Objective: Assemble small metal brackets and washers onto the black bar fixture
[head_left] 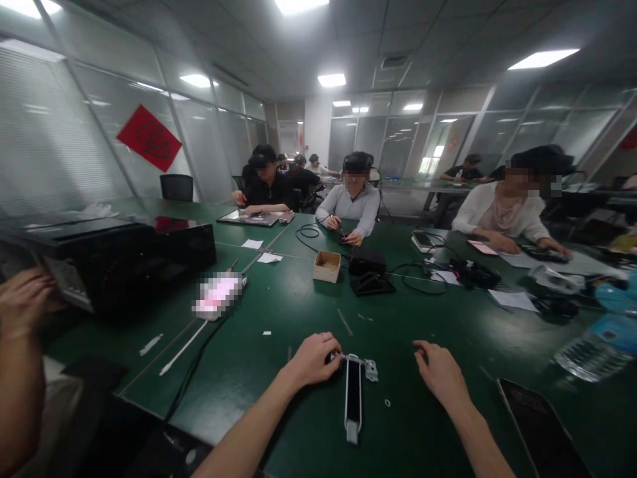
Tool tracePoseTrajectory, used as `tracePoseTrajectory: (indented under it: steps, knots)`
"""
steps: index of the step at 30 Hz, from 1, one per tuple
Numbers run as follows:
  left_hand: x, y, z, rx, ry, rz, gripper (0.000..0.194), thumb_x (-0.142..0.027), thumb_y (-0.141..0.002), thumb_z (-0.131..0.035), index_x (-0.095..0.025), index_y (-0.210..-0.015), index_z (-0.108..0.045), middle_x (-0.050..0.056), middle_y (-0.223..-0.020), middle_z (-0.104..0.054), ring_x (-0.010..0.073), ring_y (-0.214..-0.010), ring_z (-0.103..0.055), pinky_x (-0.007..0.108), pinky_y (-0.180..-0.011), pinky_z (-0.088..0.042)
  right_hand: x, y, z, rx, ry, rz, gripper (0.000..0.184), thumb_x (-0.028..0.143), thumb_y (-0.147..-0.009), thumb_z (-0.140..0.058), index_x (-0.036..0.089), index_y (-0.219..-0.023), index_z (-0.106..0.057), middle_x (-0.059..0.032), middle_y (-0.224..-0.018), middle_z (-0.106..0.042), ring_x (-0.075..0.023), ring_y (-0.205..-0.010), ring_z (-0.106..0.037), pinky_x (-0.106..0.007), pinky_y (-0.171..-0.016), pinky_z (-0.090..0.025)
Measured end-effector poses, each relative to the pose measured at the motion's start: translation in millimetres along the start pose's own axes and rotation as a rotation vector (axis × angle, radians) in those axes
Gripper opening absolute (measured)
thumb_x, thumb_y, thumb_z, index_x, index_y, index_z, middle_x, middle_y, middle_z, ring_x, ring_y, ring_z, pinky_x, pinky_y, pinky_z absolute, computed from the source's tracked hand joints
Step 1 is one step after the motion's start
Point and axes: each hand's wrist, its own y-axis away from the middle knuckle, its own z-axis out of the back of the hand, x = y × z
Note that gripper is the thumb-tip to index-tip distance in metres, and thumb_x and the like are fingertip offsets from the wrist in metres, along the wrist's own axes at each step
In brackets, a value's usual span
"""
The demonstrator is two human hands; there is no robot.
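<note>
Green table surface (pixel 308 431) lay beneath the 2 hands and the slim black strip with a pale frame (pixel 353 392). The left hand (pixel 316 358) came in from the left, its fingers bent inward and their tips at the near-left end of the small metal crosspiece at the strip's top. Those fingers stood nearly closed there, touching the crosspiece; whether they pinched it or merely rested against it, I could not tell, since the knuckles hid the contact.

The right hand (pixel 440 368) was released and well apart from the strip, palm down, its fingers loosely bent and a little spread, the index finger pointing toward the left and a gap showing between it and the thumb.

The framed strip lay between the 2 hands, close beside the left fingertips, with its long side running toward the wearer. A metal plate with holes (pixel 371 370) stuck out at its upper right, and a pale tab (pixel 352 433) ended it at the bottom. Just to its right lay 1 small white ring (pixel 387 402).
</note>
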Motion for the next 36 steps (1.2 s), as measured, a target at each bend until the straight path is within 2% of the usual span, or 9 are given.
tracePoseTrajectory:
  steps: [5, 9, 16, 20, 25, 28, 32, 36]
  knots:
    - [-1.8, -0.6, 1.0, 0.004, -0.003, -0.01, 0.012, -0.021, -0.084, -0.054, -0.019, -0.091, -0.063, 0.003, -0.088, -0.063, 0.0163, -0.08, -0.059, 0.026, -0.074, -0.043, -6.8, -0.8, 2.1, 0.016, 0.01, -0.056, 0.035, 0.029, -0.086, -0.046, 0.013, -0.113, -0.061, -0.0141, -0.111, -0.061, -0.0266, -0.105, -0.057, -0.036, -0.081, -0.05]
    - [-3.7, -2.5, 3.1, 0.011, -0.002, -0.016, 0.011, -0.02, -0.084, -0.054, -0.018, -0.089, -0.063, 0.003, -0.086, -0.063, 0.0164, -0.078, -0.059, 0.026, -0.072, -0.043, -6.1, 0.4, 5.6, 0.054, -0.014, -0.089, 0.03, 0.028, -0.088, -0.045, 0.014, -0.108, -0.063, -0.0135, -0.106, -0.064, -0.0246, -0.099, -0.061, -0.033, -0.077, -0.051]
    - [-2.7, -3.8, 2.2, 0.002, 0.014, -0.014, 0.012, -0.02, -0.086, -0.051, -0.018, -0.089, -0.062, 0.003, -0.087, -0.062, 0.0163, -0.077, -0.057, 0.027, -0.072, -0.043, 13.8, 6.9, 13.9, 0.069, -0.046, -0.075, 0.026, 0.025, -0.09, -0.043, 0.015, -0.103, -0.063, -0.0122, -0.104, -0.063, -0.0215, -0.093, -0.062, -0.03, -0.073, -0.051]
    - [-1.5, -4.3, 1.0, -0.002, 0.03, -0.015, 0.013, -0.02, -0.086, -0.049, -0.019, -0.088, -0.061, 0.003, -0.086, -0.062, 0.0164, -0.078, -0.058, 0.027, -0.072, -0.043, 25.8, 9.1, 15.3, 0.057, -0.028, -0.053, 0.025, 0.031, -0.089, -0.046, 0.016, -0.098, -0.064, -0.0114, -0.102, -0.063, -0.0225, -0.093, -0.061, -0.031, -0.074, -0.05]
    - [-3.1, -5.1, 3.2, -0.009, 0.056, -0.006, 0.014, -0.021, -0.087, -0.047, -0.019, -0.088, -0.061, 0.004, -0.086, -0.062, 0.0166, -0.078, -0.058, 0.026, -0.072, -0.043, 35.2, 11.3, 13.0, 0.006, -0.039, 0.005, 0.023, 0.025, -0.09, -0.043, 0.016, -0.093, -0.064, -0.011, -0.095, -0.063, -0.0219, -0.088, -0.06, -0.034, -0.075, -0.049]
    - [-3.9, -5.2, 4.7, -0.027, 0.066, -0.007, 0.014, -0.021, -0.089, -0.047, -0.018, -0.089, -0.061, 0.004, -0.089, -0.062, 0.0168, -0.079, -0.058, 0.027, -0.072, -0.044, 42.8, 14.2, 10.6, -0.082, -0.122, 0.13, 0.024, 0.021, -0.091, -0.04, 0.017, -0.09, -0.063, -0.0101, -0.091, -0.063, -0.0213, -0.083, -0.059, -0.035, -0.073, -0.049]
    - [-3.9, -4.5, 2.5, -0.063, 0.151, -0.047, 0.013, -0.022, -0.09, -0.049, -0.019, -0.094, -0.061, 0.004, -0.089, -0.064, 0.0168, -0.081, -0.059, 0.028, -0.075, -0.045, 64.9, 22.3, 6.2, -0.25, -0.225, 0.484, 0.021, 0.02, -0.092, -0.04, 0.019, -0.089, -0.061, -0.008, -0.087, -0.062, -0.0206, -0.081, -0.056, -0.035, -0.071, -0.048]
    - [-4.0, -4.1, -5.8, -0.102, 0.239, -0.123, 0.012, -0.024, -0.091, -0.05, -0.02, -0.095, -0.061, 0.004, -0.089, -0.066, 0.0171, -0.083, -0.06, 0.028, -0.077, -0.046, 92.0, 31.9, -0.5, -0.313, -0.258, 0.745, 0.022, 0.019, -0.094, -0.038, 0.018, -0.09, -0.059, -0.0078, -0.086, -0.062, -0.0196, -0.079, -0.054, -0.034, -0.069, -0.047]
